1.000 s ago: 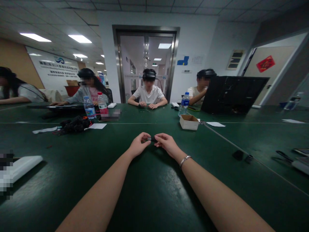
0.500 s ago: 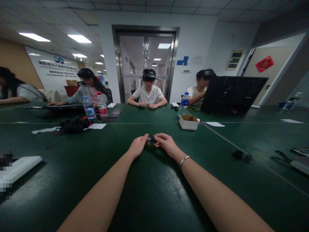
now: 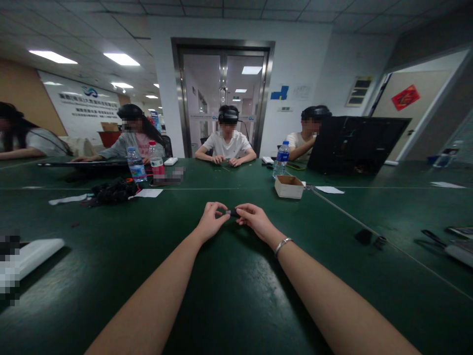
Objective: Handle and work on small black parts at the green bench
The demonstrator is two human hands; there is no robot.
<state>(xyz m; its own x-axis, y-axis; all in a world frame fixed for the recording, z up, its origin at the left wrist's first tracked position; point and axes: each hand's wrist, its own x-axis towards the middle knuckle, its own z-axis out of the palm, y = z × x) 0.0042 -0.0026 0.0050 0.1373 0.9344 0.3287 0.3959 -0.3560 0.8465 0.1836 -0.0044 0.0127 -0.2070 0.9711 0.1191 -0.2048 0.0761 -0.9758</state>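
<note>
A small black stick with a silvery end point(image 3: 232, 213), perhaps a USB stick, is held level just above the green table point(image 3: 229, 286). My right hand point(image 3: 255, 221) pinches its black part between thumb and fingers. At the silvery left end, my left hand point(image 3: 213, 220) has its thumb and index finger curved round the tip in a loose pinch. The fingertips partly hide the stick, so its exact kind is too small to tell. Around my right wrist is a silver bracelet point(image 3: 283, 246).
Ahead to the right stand a small open cardboard box point(image 3: 289, 188) and a water bottle point(image 3: 281, 160). A black cable bundle point(image 3: 115, 191) and two bottles lie left. A monitor point(image 3: 356, 145) stands far right. Several people sit across the table.
My left hand's fingers have shifted from straighter and closed together to a rounded curl at the silvery end. My right hand and the stick have hardly moved.
</note>
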